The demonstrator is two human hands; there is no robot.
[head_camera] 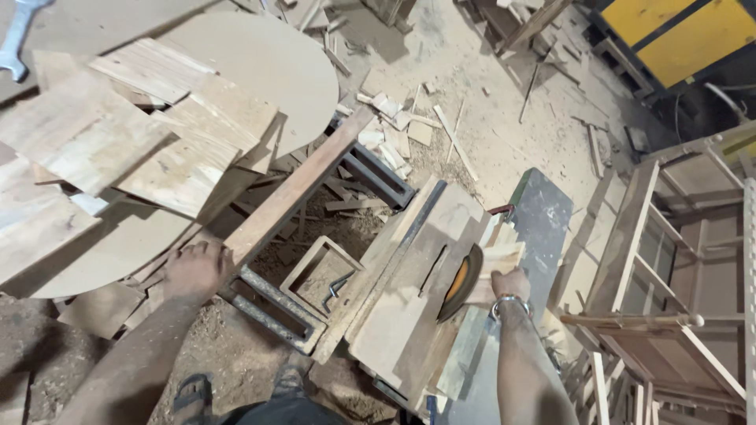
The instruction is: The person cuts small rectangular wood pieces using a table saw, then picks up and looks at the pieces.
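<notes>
My right hand (510, 283), lower right of centre, is clenched around a small pale wood piece (499, 258) held just beside the saw blade (463, 282) rising from the table saw (409, 315). My left hand (197, 269), left of centre, rests palm-down, fingers loose, on a long plank (303, 185) running toward upper centre.

My right hand (510, 283) on pale raw wood block (498, 258), rough-sawn, matt. Saw blade (465, 282) dark metal w/ dull orange face. Saw table (417, 291) worn plywood, dusty, scuffed. My left hand (197, 267) on long brown plank (303, 185), smooth-ish, matt. Steel frame (272, 307) grimy, rusty. Bracelet (510, 301) shiny metal. Round board (268, 59) smooth, matt. Floor (480, 86) sawdust, gritty.
</notes>
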